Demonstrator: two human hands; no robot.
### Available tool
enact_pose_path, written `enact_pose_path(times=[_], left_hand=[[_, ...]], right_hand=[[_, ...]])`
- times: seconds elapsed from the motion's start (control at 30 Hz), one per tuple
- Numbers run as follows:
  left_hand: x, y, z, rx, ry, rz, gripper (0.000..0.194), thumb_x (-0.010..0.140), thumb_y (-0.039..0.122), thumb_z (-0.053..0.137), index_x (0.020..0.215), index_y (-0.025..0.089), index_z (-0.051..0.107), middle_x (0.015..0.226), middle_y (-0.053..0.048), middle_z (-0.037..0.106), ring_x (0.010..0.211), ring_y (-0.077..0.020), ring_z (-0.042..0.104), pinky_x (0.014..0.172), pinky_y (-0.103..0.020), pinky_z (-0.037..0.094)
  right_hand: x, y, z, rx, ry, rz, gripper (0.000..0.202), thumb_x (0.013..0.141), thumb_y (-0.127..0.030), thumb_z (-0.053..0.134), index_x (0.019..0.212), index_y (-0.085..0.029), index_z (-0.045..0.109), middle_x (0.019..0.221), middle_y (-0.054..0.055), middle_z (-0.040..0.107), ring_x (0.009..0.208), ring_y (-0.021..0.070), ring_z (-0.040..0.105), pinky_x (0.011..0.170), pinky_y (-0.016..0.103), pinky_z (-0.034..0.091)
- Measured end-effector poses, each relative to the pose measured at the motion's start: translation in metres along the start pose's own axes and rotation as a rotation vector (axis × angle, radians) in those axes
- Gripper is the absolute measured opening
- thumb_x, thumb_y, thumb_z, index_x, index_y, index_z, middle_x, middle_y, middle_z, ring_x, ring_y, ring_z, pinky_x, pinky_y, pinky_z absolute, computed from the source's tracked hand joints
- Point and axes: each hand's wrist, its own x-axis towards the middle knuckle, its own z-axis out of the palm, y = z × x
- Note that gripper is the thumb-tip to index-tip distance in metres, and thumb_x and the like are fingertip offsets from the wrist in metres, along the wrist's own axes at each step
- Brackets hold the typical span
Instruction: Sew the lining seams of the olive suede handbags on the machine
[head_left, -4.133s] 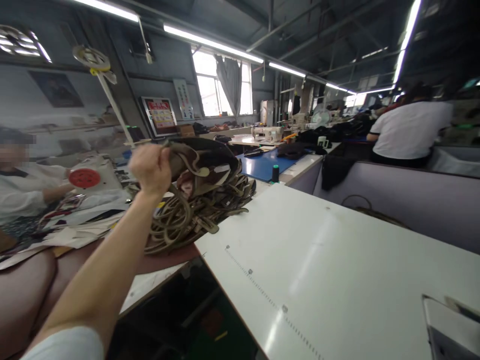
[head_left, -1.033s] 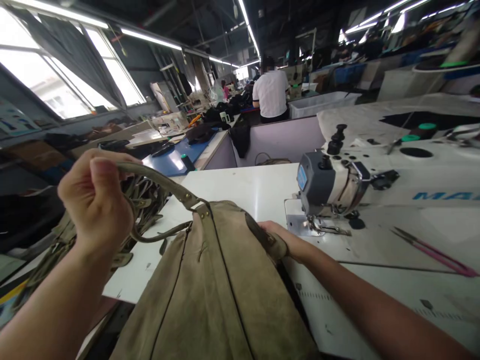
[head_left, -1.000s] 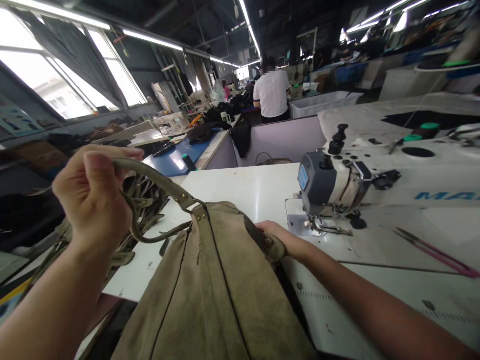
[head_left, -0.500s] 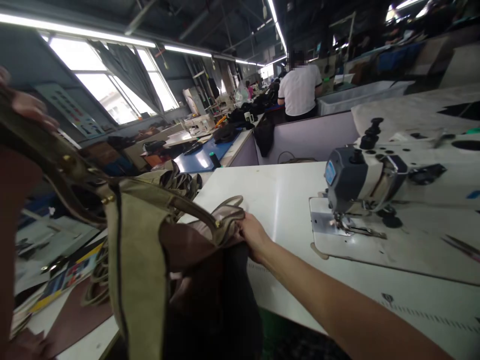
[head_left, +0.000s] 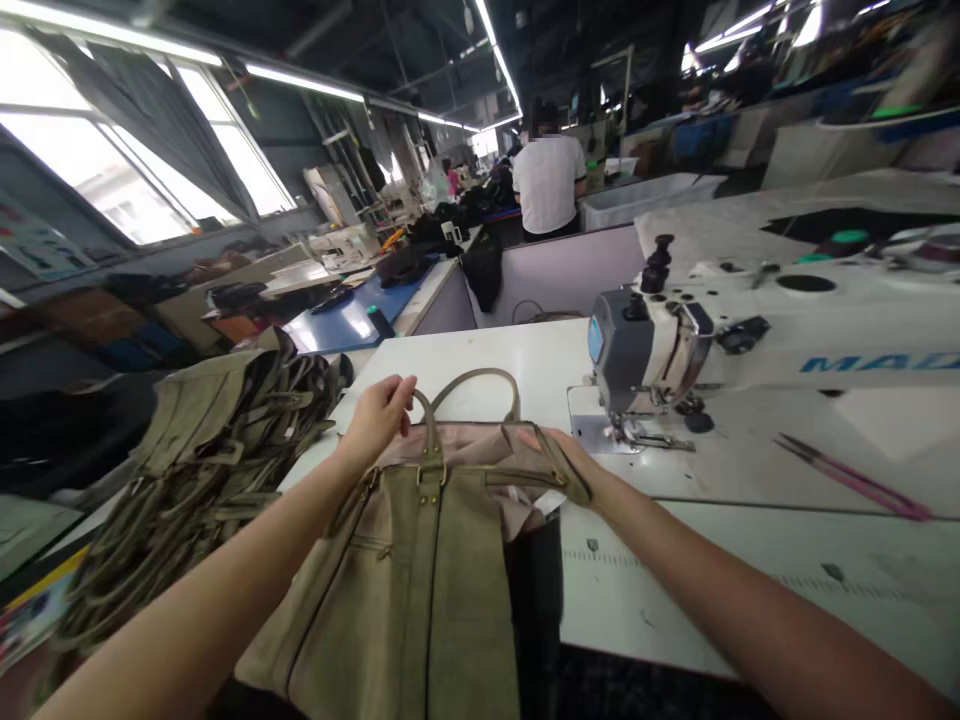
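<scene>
An olive-green handbag (head_left: pixel 457 590) hangs over the front edge of the white table, its pinkish lining showing at the open top. My left hand (head_left: pixel 382 415) is closed at the end of the near bag handle (head_left: pixel 429 425), fingers curled around it. At the right of the opening, my right hand (head_left: pixel 559 450) grips the bag's rim, partly hidden by the zipped edge and a strap loop. The second handle (head_left: pixel 480 375) arches up behind the opening. Brass rivets and a ring sit where the near handle joins the bag body.
A sewing machine (head_left: pixel 645 345) stands on the table to the right, with pink-handled tweezers or snips (head_left: pixel 855 480) near it. Left lies a pile of olive bag pieces and straps (head_left: pixel 217 430). Behind are a blue-topped table (head_left: pixel 337 320), a grey bin (head_left: pixel 645 200) and a person in white (head_left: pixel 547 180).
The bag has come down and turned so its olive side faces me. My left hand has moved from the far left to the near handle. My right hand stays on the rim.
</scene>
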Motion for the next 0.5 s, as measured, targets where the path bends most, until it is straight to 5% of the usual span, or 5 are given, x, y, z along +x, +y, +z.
enact_pose_path(times=[0.07, 0.17, 0.23, 0.33, 0.5], left_hand=[[-0.007, 0.005, 0.026, 0.047, 0.014, 0.022, 0.028, 0.092, 0.03, 0.048, 0.069, 0.016, 0.055, 0.07, -0.006, 0.065, 0.067, -0.0206, 0.065, 0.065, -0.033, 0.051], [-0.026, 0.035, 0.03, 0.121, -0.031, 0.22, 0.015, 0.09, 0.024, 0.05, 0.096, 0.018, 0.062, 0.115, -0.011, 0.064, 0.109, -0.0271, 0.057, 0.095, -0.044, 0.041], [-0.047, 0.06, 0.024, 0.166, -0.234, 0.407, 0.022, 0.095, 0.031, 0.045, 0.107, 0.02, 0.06, 0.117, -0.01, 0.062, 0.108, -0.0252, 0.056, 0.095, -0.042, 0.04], [-0.079, 0.084, 0.023, 0.266, -0.553, 0.465, 0.038, 0.089, 0.049, 0.054, 0.111, 0.019, 0.057, 0.111, -0.01, 0.064, 0.101, -0.0268, 0.058, 0.092, -0.044, 0.043], [-0.096, 0.076, 0.046, 0.348, -0.542, 0.406, 0.064, 0.08, 0.041, 0.067, 0.132, 0.014, 0.043, 0.135, -0.015, 0.05, 0.122, -0.0336, 0.046, 0.104, -0.05, 0.034]], right_hand=[[-0.001, 0.001, -0.006, -0.046, -0.024, -0.022, 0.026, 0.096, -0.038, 0.057, 0.088, -0.014, 0.064, 0.087, 0.001, 0.066, 0.078, 0.0168, 0.065, 0.075, 0.034, 0.054], [0.003, 0.002, -0.012, -0.123, -0.016, -0.055, 0.028, 0.097, -0.038, 0.056, 0.082, -0.015, 0.063, 0.083, 0.001, 0.065, 0.076, 0.0157, 0.063, 0.074, 0.033, 0.053], [0.006, 0.004, -0.015, -0.164, -0.002, -0.068, 0.029, 0.096, -0.039, 0.057, 0.082, -0.014, 0.062, 0.082, 0.0, 0.063, 0.075, 0.016, 0.062, 0.071, 0.032, 0.053], [0.011, 0.01, -0.018, -0.191, 0.03, -0.066, 0.028, 0.096, -0.039, 0.056, 0.088, -0.013, 0.062, 0.083, 0.0, 0.062, 0.071, 0.0153, 0.062, 0.066, 0.031, 0.053], [0.013, 0.015, -0.015, -0.215, 0.131, -0.109, 0.025, 0.096, -0.037, 0.058, 0.093, -0.013, 0.062, 0.085, 0.0, 0.062, 0.07, 0.0143, 0.061, 0.063, 0.029, 0.054]])
